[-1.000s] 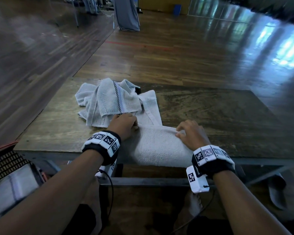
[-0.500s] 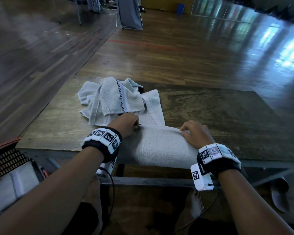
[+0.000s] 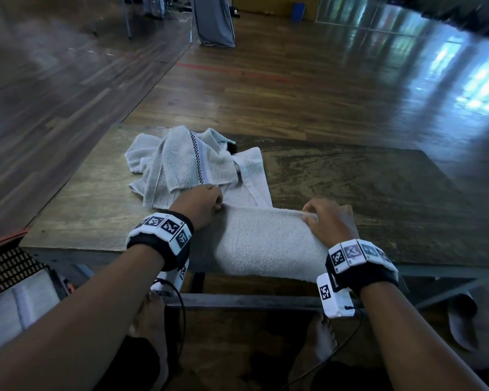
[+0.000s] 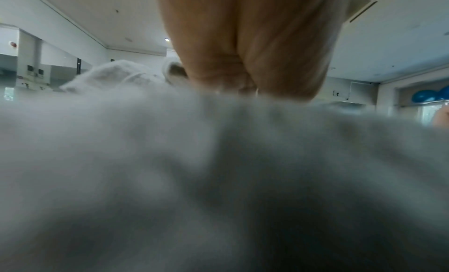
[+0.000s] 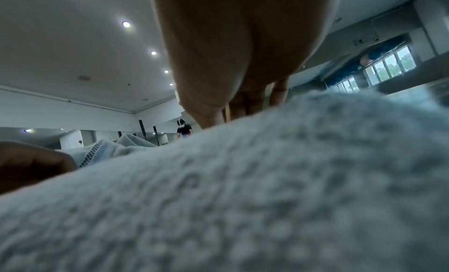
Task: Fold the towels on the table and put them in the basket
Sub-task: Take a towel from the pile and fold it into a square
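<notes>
1. While the folded towel [image 3: 266, 244] lies at the table's [image 3: 364, 187] near edge, partly overhanging it, the left hand [image 3: 198, 204] curls its fingers at the towel's far left corner, pinching it.
2. The right hand [image 3: 331, 221] pinches the far right corner with bent fingers [image 3: 311, 218].
3. A crumpled towel [image 3: 181, 165] lies just beyond.
4. The basket [image 3: 9, 263] sits low on the left, holding a folded towel.

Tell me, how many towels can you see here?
3 for certain: one at the table's near edge, pinched by the left hand and right hand; a crumpled one behind it; one folded in the basket. The heap may hide more.
</notes>
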A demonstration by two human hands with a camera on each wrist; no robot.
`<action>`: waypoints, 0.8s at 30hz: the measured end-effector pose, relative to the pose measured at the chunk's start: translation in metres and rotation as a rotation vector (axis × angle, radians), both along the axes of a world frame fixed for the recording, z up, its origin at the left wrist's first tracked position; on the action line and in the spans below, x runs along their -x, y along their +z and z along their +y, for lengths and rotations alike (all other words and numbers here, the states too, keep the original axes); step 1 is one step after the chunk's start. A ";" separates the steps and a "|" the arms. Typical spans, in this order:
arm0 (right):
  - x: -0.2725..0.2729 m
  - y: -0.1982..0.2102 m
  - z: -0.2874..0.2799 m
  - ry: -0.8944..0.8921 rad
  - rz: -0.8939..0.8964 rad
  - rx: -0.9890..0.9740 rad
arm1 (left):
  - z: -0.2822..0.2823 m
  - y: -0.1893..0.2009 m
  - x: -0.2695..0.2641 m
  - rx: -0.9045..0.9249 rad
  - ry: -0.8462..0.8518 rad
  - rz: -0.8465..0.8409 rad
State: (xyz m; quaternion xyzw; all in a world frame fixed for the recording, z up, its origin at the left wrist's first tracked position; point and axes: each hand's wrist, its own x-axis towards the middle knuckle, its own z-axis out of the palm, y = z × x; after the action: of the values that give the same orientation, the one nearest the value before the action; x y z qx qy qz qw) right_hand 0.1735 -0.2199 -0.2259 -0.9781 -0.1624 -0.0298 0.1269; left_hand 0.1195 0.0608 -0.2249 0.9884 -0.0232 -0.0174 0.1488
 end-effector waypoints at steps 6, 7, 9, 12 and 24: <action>-0.003 -0.004 -0.015 -0.026 -0.027 0.018 | 0.018 0.003 0.009 -0.030 -0.016 -0.047; -0.003 -0.004 -0.015 -0.020 -0.038 0.006 | 0.020 0.002 0.010 -0.013 -0.001 -0.069; -0.003 -0.005 -0.016 -0.012 -0.051 -0.027 | 0.021 0.000 0.010 0.018 0.029 -0.123; -0.004 -0.006 -0.017 -0.041 -0.062 -0.028 | 0.023 -0.001 0.010 0.015 0.070 -0.144; -0.002 0.007 -0.043 -0.018 0.197 -0.013 | 0.050 0.001 0.021 -0.088 0.087 -0.031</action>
State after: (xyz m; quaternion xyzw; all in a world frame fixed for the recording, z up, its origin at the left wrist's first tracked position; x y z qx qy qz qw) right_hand 0.1752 -0.2631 -0.2194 -0.9768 -0.1401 0.0645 0.1484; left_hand 0.0981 0.1104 -0.2238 0.9943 0.0180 0.0035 0.1053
